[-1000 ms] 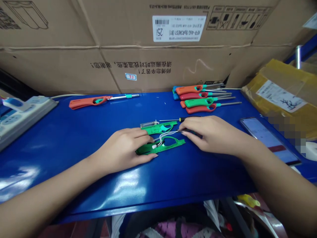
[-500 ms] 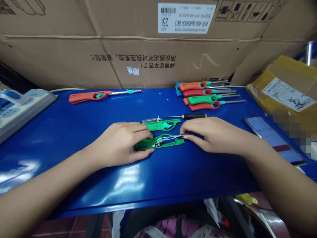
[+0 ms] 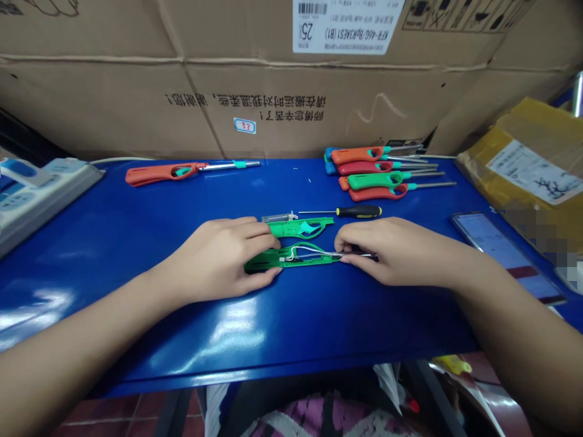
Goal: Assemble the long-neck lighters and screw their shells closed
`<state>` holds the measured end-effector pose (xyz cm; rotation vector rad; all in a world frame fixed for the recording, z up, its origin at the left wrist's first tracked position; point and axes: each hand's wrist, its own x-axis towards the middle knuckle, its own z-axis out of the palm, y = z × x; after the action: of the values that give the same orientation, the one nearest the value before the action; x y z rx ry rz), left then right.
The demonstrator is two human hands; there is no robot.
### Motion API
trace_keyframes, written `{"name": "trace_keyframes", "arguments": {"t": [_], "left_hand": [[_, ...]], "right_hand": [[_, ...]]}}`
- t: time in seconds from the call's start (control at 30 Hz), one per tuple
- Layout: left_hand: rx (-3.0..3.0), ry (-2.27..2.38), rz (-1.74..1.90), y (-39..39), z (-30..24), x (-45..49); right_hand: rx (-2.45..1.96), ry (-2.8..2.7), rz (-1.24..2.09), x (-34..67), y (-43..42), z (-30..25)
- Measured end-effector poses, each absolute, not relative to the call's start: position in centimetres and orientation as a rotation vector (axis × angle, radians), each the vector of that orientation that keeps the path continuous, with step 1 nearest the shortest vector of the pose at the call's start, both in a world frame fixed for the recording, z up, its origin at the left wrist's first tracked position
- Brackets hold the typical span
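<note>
My left hand (image 3: 232, 255) grips the rear of a green lighter half-shell (image 3: 266, 260), which lies open side up on the blue table. Thin white wires (image 3: 307, 247) run inside it toward the front. My right hand (image 3: 387, 250) pinches a slim metal lighter tube (image 3: 359, 254) at the shell's front end; the fingers hide part of it. Just behind is the second green half-shell (image 3: 291, 229) with a teal trigger (image 3: 308, 229). Beside that lies a clear fuel tank (image 3: 277, 217). A screwdriver (image 3: 359, 212) with a black and yellow handle rests behind my right hand.
Several assembled lighters (image 3: 373, 173) are piled at the back right. An orange lighter (image 3: 166, 173) lies at the back left. A power strip (image 3: 45, 188) stands at the left edge, a phone (image 3: 505, 255) and a taped package (image 3: 532, 158) at the right. A large cardboard box (image 3: 136, 115) walls the back.
My right hand has lowered the metal tube to the front of the green half-shell, and the tube now lies in line with it. My left hand keeps its hold.
</note>
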<state>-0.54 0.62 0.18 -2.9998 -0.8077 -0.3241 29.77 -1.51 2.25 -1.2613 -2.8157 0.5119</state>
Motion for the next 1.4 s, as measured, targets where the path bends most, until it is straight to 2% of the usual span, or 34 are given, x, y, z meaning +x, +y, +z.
{"name": "trace_keyframes", "arguments": {"t": [0.57, 0.87, 1.17, 1.4], "left_hand": [[-2.964, -0.820, -0.328, 0.6, 0.1, -0.5], [-2.952, -0.731, -0.577, 0.4, 0.0, -0.4], [-2.933, -0.801, -0.604, 0.5, -0.6, -0.2], [-2.972, -0.732, -0.578, 0.5, -0.8, -0.3]], "right_hand": [[-1.187, -2.755, 0.462, 29.8, -1.5, 2.3], [-1.228, -2.806, 0.483, 29.4, -1.8, 2.5], [-1.171, -2.785, 0.555, 29.4, -1.7, 1.9], [-1.104, -2.788, 0.490, 29.8, -1.4, 1.5]]}}
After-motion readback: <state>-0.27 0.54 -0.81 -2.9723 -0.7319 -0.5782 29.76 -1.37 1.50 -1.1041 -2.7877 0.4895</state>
